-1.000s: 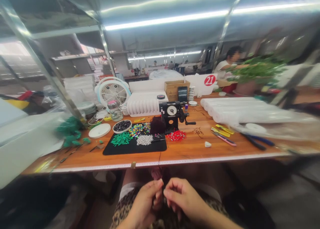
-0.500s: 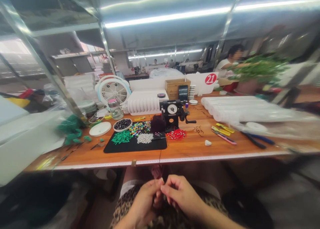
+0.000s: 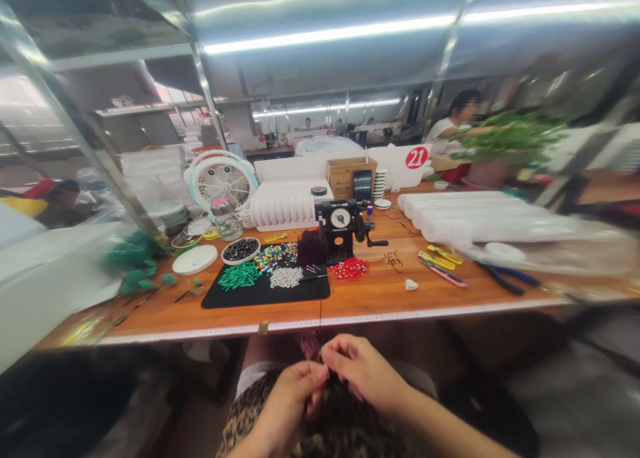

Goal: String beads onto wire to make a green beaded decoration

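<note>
Over the leopard-print cloth (image 3: 245, 411), the left hand (image 3: 293, 405) and the right hand (image 3: 367, 371) pinched close beside each other, anything between their fingers too small to tell.

Both hands (image 3: 364, 374) close together before the workbench (image 3: 370, 295)

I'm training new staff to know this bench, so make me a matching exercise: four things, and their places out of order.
Things:
1. Green sticks
2. Fan
3. Red pieces
4. Right hand

Places:
A. Behind the glass jar
B. Beside the left hand, nearer than the table's front edge
C. On the black mat
D. In front of the crank machine

Pairs: 1-C, 2-A, 3-D, 4-B
</note>
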`<state>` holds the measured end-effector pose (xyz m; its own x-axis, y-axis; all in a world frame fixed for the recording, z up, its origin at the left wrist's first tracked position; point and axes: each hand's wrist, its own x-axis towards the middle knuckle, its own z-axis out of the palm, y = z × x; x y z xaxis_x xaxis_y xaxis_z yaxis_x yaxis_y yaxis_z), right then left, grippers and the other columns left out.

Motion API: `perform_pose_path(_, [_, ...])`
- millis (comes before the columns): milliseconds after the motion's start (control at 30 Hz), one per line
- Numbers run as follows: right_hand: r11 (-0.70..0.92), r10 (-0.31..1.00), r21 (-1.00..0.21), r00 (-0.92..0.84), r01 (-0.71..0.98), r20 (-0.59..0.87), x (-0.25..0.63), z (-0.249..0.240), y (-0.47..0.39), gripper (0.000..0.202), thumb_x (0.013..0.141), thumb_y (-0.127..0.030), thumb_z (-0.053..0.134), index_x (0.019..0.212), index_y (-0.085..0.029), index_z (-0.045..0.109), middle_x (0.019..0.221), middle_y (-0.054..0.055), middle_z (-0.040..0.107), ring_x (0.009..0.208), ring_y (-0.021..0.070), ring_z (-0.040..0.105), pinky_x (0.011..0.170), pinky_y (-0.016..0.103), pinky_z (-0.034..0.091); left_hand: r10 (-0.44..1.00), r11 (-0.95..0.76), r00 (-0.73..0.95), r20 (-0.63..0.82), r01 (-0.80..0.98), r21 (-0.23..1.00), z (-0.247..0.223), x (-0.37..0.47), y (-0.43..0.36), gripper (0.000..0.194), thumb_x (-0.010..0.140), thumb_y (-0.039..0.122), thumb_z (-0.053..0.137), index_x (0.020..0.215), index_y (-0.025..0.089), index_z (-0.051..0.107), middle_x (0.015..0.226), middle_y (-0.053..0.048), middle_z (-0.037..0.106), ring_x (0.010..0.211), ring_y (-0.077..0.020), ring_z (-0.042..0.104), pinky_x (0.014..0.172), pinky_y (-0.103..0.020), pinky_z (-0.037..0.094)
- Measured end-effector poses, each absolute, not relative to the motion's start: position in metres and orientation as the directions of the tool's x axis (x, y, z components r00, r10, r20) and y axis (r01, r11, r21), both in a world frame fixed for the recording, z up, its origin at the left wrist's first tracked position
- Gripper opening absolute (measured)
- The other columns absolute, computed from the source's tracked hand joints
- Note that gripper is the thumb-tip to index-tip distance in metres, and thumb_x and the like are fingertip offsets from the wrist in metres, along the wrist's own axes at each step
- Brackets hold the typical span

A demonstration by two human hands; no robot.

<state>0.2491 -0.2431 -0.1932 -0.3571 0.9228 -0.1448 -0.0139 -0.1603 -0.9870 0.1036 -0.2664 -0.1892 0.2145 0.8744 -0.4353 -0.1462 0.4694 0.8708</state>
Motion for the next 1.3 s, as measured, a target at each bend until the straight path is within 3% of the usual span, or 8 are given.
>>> perform_pose_path(100, [-0.252,0.906,-0.963,-0.372,-0.091,-0.202,0.246,-0.19,-0.238,0.032,0.069,-0.043,0.068,0.061,-0.016,0.054,0.047,-0.006,0.043,0.041,0.0057,0.031,0.041,0.021,0.023,0.876,0.449,0.21,-0.435,-0.022,0.893,-0.184,0.106,-0.265,0.057,0.045,0.064,0.078,0.047,0.017,0.045,0.038,0.005,0.037,0.036,-0.0056,0.026,0.041,-0.022,0.015])
perform_pose_path(233, [-0.1,0.964,-0.976,-0.261,-0.194,-0.047,0.255,-0.183,-0.236,0.031,0.067,-0.039,0.069,0.055,-0.015,0.053,0.05,-0.004,0.05,0.05,0.0078,0.04,0.048,0.02,0.031,0.876,0.377,0.241,-0.418,0.197,0.905,-0.157,0.109,-0.252,0.046,0.054,0.055,0.076,0.058,0.015,0.056,0.044,0.004,0.047,0.038,-0.0072,0.034,0.041,-0.021,0.022])
perform_pose_path(367, [-0.069,0.991,-0.941,-0.127,-0.332,-0.027,0.279,-0.172,-0.235,0.036,0.07,-0.046,0.066,0.057,-0.017,0.049,0.044,-0.006,0.046,0.041,0.0067,0.036,0.042,0.02,0.027,0.859,0.036,0.437,-0.265,0.465,0.884,-0.125,0.122,-0.209,0.034,0.07,0.04,0.068,0.092,0.014,0.066,0.074,-0.004,0.067,0.055,-0.014,0.054,0.051,-0.024,0.04])
perform_pose_path(433, [-0.066,0.994,-0.926,-0.102,-0.372,-0.03,0.289,-0.169,-0.236,0.037,0.071,-0.046,0.066,0.057,-0.018,0.046,0.042,-0.007,0.045,0.038,0.0062,0.034,0.04,0.02,0.025,0.897,-0.237,0.436,-0.078,0.622,0.746,-0.116,0.135,-0.182,0.026,0.078,0.032,0.06,0.098,0.015,0.066,0.084,-0.005,0.068,0.07,-0.017,0.06,0.063,-0.026,0.045])
perform_pose_path(533, [-0.063,0.993,-0.939,-0.111,-0.339,-0.026,0.295,-0.17,-0.236,0.036,0.07,-0.045,0.067,0.055,-0.018,0.046,0.042,-0.006,0.048,0.037,0.0069,0.037,0.04,0.021,0.028,0.876,-0.478,0.46,0.142,0.796,0.37,-0.113,0.16,-0.144,0.019,0.083,0.021,0.052,0.096,0.017,0.065,0.087,-0.005,0.065,0.078,-0.0186,0.059,0.072,-0.028,0.044])
perform_pose_path(600, [-0.037,0.994,-0.952,-0.109,-0.305,-0.004,0.297,-0.171,-0.237,0.036,0.07,-0.044,0.067,0.054,-0.018,0.048,0.044,-0.004,0.051,0.04,0.0083,0.042,0.043,0.022,0.032,0.859,-0.512,0.481,0.178,0.821,0.253,-0.115,0.178,-0.126,0.016,0.083,0.019,0.05,0.09,0.018,0.065,0.091,-0.006,0.062,0.082,-0.0202,0.059,0.074,-0.03,0.043])
perform_pose_path(867, [-0.016,0.998,-0.956,-0.068,-0.293,0.004,0.306,-0.178,-0.241,0.034,0.067,-0.043,0.067,0.054,-0.017,0.048,0.049,-0.002,0.054,0.047,0.0101,0.046,0.049,0.023,0.036,0.857,-0.512,0.501,0.121,0.854,0.093,-0.122,0.21,-0.086,0.013,0.082,0.019,0.052,0.08,0.017,0.064,0.091,-0.009,0.061,0.085,-0.0238,0.06,0.073,-0.032,0.044])
perform_pose_path(1300, [-0.029,0.997,-0.966,-0.083,-0.258,-0.008,0.303,-0.192,-0.241,0.024,0.068,-0.029,0.063,0.053,-0.017,0.049,0.048,-0.003,0.051,0.05,0.0095,0.044,0.052,0.022,0.033,0.841,-0.536,0.534,0.086,0.805,0.252,-0.119,0.2,-0.086,0.016,0.079,0.019,0.055,0.082,0.019,0.07,0.087,-0.003,0.069,0.081,-0.0183,0.062,0.071,-0.025,0.044])
